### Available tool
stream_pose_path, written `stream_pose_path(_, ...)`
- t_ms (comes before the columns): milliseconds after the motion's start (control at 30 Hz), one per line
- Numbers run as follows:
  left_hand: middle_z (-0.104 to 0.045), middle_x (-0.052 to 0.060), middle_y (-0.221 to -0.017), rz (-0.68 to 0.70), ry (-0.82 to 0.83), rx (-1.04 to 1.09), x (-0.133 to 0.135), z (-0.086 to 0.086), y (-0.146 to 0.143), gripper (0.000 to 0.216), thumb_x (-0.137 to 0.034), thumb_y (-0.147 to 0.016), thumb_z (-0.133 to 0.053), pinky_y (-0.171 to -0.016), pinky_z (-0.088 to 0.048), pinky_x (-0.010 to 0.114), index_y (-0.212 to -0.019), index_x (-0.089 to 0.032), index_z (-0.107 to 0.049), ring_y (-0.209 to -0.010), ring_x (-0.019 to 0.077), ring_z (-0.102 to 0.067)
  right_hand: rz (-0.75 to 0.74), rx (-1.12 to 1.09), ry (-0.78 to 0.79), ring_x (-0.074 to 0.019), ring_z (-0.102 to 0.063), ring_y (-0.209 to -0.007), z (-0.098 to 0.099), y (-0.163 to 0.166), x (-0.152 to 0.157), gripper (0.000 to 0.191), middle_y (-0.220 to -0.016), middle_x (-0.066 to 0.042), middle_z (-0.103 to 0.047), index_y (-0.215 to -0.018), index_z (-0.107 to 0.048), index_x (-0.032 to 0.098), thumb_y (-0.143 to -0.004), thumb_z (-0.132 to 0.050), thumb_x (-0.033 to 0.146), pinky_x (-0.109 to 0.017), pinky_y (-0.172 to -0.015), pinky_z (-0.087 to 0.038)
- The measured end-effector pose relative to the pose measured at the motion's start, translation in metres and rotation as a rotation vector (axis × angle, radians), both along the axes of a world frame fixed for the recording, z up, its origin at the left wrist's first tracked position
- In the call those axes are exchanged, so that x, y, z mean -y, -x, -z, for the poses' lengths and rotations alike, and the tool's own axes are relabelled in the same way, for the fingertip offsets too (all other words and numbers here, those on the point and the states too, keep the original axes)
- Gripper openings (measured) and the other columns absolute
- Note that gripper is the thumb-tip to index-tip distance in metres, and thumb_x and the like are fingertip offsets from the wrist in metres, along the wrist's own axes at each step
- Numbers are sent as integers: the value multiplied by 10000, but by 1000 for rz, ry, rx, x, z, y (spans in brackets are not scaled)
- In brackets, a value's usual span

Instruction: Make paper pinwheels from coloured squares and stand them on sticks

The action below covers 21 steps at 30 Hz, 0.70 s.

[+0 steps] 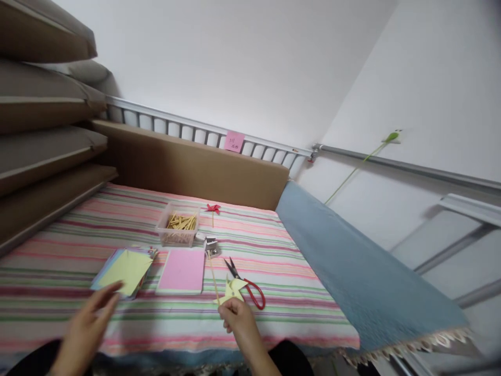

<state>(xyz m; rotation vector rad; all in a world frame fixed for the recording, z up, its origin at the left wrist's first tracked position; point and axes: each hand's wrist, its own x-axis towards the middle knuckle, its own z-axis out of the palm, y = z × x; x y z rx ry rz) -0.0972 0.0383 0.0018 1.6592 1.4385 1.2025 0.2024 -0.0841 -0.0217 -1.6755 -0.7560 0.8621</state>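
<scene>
My right hand (237, 316) is closed in a pinch on a yellow paper pinwheel (231, 291) with a thin wooden stick, held low over the striped bedsheet (254, 245). My left hand (89, 321) hovers open and empty, fingers stretched toward a stack of coloured paper squares (125, 269) with a yellow sheet on top. A pink paper pad (182, 270) lies between the two hands' reach. Red-handled scissors (246, 282) lie just right of the pinwheel.
A clear plastic box of wooden sticks (178, 225) stands farther back, with a small metal stapler (211, 244) beside it and a red pinwheel (213, 209) behind. A brown cushion (188, 164) lines the headrail. A blue blanket (352, 271) covers the right side.
</scene>
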Motion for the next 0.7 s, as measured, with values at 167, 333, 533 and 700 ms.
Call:
stream_pose_path(167,-704,72,-964,385,382,348,29,-44,-85,432,-468,-645,-656,-700,-508,311,-971,-186,-683,-759,207,-633,-198,-47,41,-74,-428,-392,-13,30,24,199,-470,49,-497,-587,-508,175,-619,-591,353,-183,-395,-321)
stream_pose_path(333,-656,15,-679,560,477,517,46,-57,-116,280,-342,-640,-707,-561,-436,242,-851,-157,-705,-538,112,-527,-271,-6,110,-81,-447,-430,-16,38,52,160,-463,56,-486,-571,-520,174,-625,-611,294,-181,-439,-339)
stream_pose_path(533,-653,20,-705,553,720,746,63,-31,-122,203,-315,-593,-760,-645,-464,263,-695,-153,-694,-583,117,-558,-163,-157,92,-80,-463,-422,-7,30,64,180,-527,54,-530,-650,-538,177,-621,-644,319,-182,-432,-345)
stream_pose_path(700,-657,19,-676,577,816,757,91,-16,-142,234,-322,-563,-780,-647,-468,272,-706,-154,-703,-567,119,-565,-267,-2,-69,-90,-496,-506,-6,30,70,67,-572,42,-543,-733,-601,169,-710,-539,183,-188,-515,-366)
